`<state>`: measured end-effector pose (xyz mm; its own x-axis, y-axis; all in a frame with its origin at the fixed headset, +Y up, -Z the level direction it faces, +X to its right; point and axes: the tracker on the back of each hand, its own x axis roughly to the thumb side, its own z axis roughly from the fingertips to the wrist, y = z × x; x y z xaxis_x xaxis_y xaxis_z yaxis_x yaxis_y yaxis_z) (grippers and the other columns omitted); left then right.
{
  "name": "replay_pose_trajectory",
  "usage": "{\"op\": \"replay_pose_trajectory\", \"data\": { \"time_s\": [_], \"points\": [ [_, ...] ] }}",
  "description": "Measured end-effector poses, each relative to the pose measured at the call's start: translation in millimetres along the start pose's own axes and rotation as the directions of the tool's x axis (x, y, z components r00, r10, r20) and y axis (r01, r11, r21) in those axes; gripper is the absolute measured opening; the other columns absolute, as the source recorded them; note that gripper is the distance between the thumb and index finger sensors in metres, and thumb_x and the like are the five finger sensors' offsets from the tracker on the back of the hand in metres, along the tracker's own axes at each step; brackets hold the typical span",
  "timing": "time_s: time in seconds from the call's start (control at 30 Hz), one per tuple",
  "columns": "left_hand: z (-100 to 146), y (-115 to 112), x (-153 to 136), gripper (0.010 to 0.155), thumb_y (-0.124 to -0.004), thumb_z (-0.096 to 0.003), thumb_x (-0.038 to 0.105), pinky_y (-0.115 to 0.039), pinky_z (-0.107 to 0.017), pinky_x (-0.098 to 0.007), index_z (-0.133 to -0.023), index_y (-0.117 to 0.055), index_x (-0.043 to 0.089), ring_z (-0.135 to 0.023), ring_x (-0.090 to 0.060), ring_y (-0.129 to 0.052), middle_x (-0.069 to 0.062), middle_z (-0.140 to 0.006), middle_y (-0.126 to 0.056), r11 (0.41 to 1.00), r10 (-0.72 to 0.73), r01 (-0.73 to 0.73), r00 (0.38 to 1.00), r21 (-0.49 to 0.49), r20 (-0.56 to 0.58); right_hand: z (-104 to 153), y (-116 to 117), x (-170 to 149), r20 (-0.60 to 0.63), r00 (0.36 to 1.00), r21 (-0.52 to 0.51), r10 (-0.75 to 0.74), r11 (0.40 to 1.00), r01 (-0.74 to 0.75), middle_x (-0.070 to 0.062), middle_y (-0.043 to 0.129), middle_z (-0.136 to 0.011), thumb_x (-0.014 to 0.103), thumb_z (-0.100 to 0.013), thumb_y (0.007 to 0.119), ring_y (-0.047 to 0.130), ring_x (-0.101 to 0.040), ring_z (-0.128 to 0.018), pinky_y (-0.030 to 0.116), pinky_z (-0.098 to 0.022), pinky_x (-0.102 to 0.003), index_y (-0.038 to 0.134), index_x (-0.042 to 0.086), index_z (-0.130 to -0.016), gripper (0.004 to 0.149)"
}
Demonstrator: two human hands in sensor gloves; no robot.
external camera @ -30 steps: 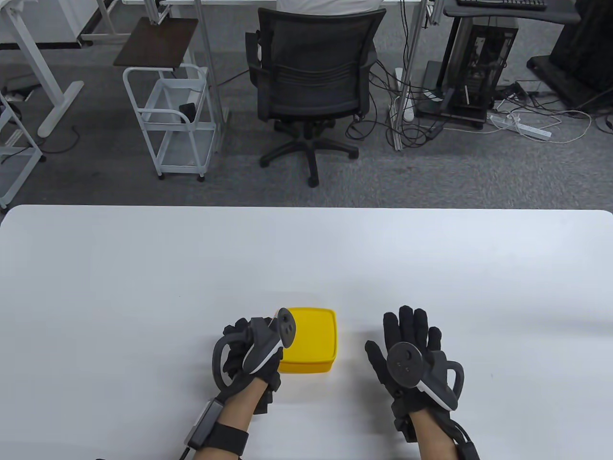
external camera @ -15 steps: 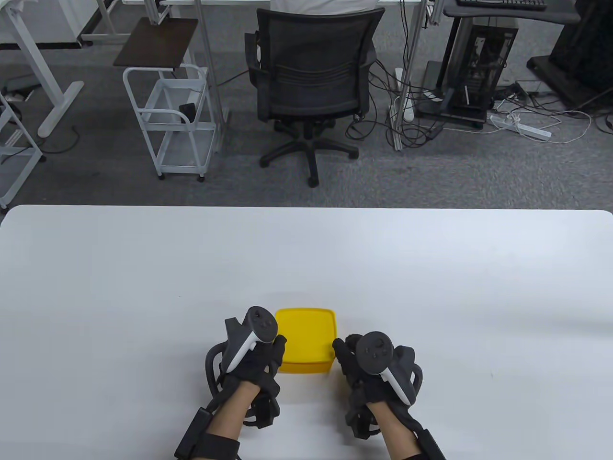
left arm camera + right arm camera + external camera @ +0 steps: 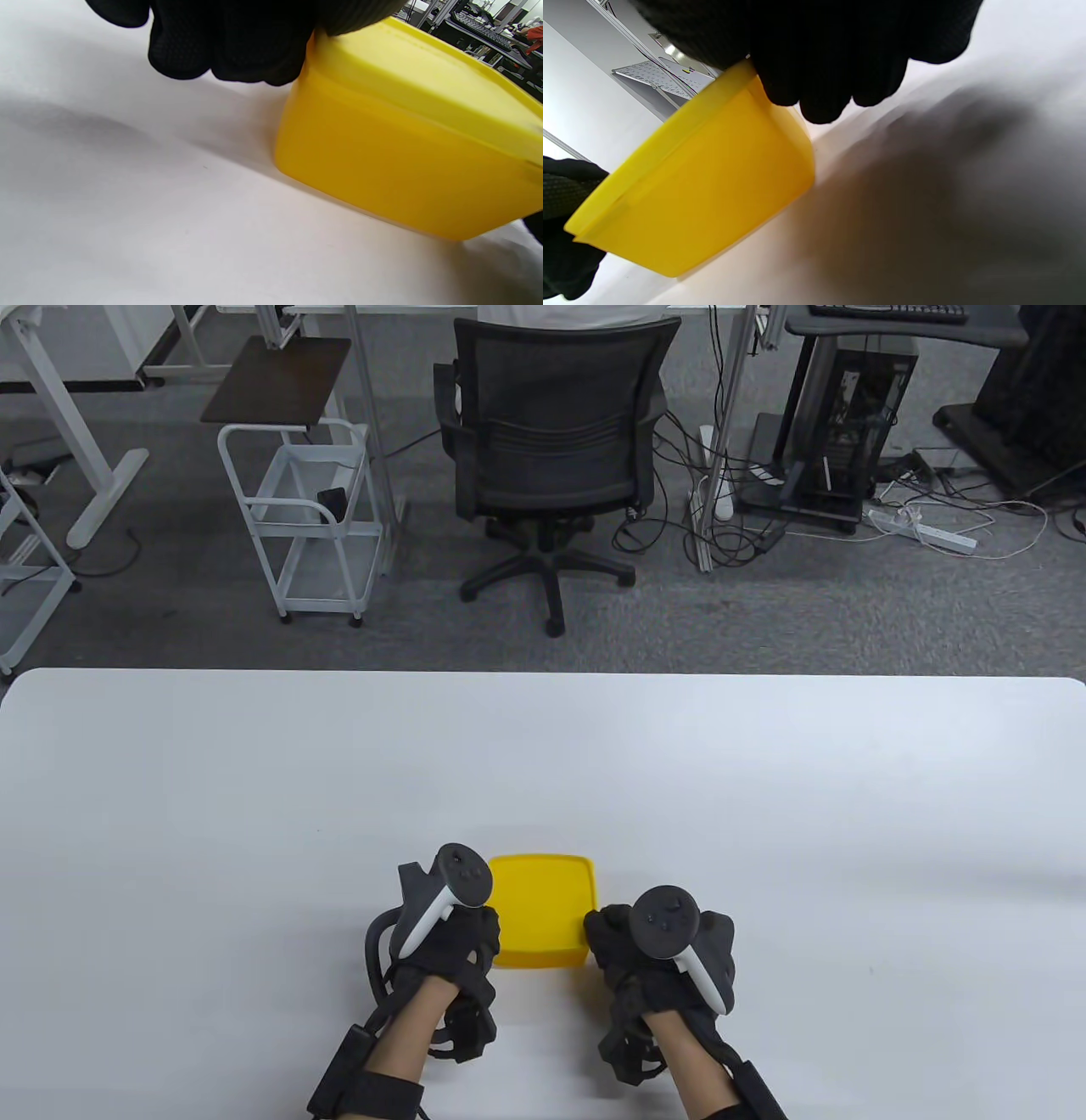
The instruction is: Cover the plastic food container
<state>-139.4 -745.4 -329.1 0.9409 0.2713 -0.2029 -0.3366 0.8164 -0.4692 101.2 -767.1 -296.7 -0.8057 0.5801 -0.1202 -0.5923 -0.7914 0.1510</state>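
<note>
A yellow plastic food container with its yellow lid lying on top sits on the white table near the front edge. My left hand grips its left side, and the fingers curl over the lid's near corner. My right hand grips its right side, and the fingers press on the lid's rim. The container looks slightly tilted in the right wrist view. That view also shows the left glove on the container's far side.
The table's far edge borders grey carpet. Beyond it are an office chair, a white cart and a computer stand with cables.
The right hand, which lay open on the table to the right, moved left and closed on the container's right side. The left hand turned and gripped the left side.
</note>
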Motion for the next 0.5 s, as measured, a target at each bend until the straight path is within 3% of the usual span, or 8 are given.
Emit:
{"op": "replay_pose_trajectory", "data": {
  "time_s": [0.2,0.3,0.37,0.5],
  "points": [
    [-1,-1,-1,0.048,-0.056,-0.0620,0.036,-0.045,-0.077,-0.071,-0.093,-0.071,0.004,-0.086,-0.039,-0.075,-0.014,-0.074,-0.088,0.999,-0.010,0.009,1.000,0.037,0.013,0,1,7,0.012,0.999,0.002,0.052,0.999,-0.052,-0.017,0.091,-0.083,0.041,-0.066,0.071,0.086,-0.043,-0.079,0.072,-0.067,-0.057,0.082,0.006,-0.087,0.042],
    [-3,-2,-1,0.053,-0.057,-0.0621,0.044,-0.044,-0.077,-0.071,-0.094,-0.071,0.004,-0.087,-0.039,-0.075,-0.015,-0.075,-0.087,1.000,-0.008,0.008,1.000,0.020,0.025,2,2,10,0.026,0.996,0.008,0.084,0.996,-0.084,-0.017,0.091,-0.083,0.042,-0.066,0.071,0.085,-0.043,-0.079,0.072,-0.067,-0.057,0.081,0.005,-0.087,0.043],
    [-4,-1,0,0.047,-0.054,-0.0629,0.036,-0.045,-0.077,-0.070,-0.093,-0.073,0.004,-0.086,-0.038,-0.076,-0.014,-0.074,-0.088,0.999,-0.025,0.025,0.999,0.029,0.033,3,2,15,0.023,0.992,0.007,0.126,0.992,-0.126,-0.018,0.090,-0.084,0.040,-0.066,0.071,0.085,-0.044,-0.080,0.071,-0.067,-0.057,0.081,0.004,-0.087,0.043],
    [-4,-3,-3,0.046,-0.051,-0.0633,0.037,-0.046,-0.078,-0.069,-0.093,-0.070,0.007,-0.087,-0.036,-0.074,-0.011,-0.075,-0.086,1.000,-0.027,0.027,0.999,0.008,0.040,2,2,13,0.030,0.993,0.022,0.116,0.993,-0.117,-0.018,0.089,-0.085,0.041,-0.067,0.070,0.084,-0.044,-0.081,0.071,-0.067,-0.058,0.080,0.005,-0.088,0.043]
  ]
}}
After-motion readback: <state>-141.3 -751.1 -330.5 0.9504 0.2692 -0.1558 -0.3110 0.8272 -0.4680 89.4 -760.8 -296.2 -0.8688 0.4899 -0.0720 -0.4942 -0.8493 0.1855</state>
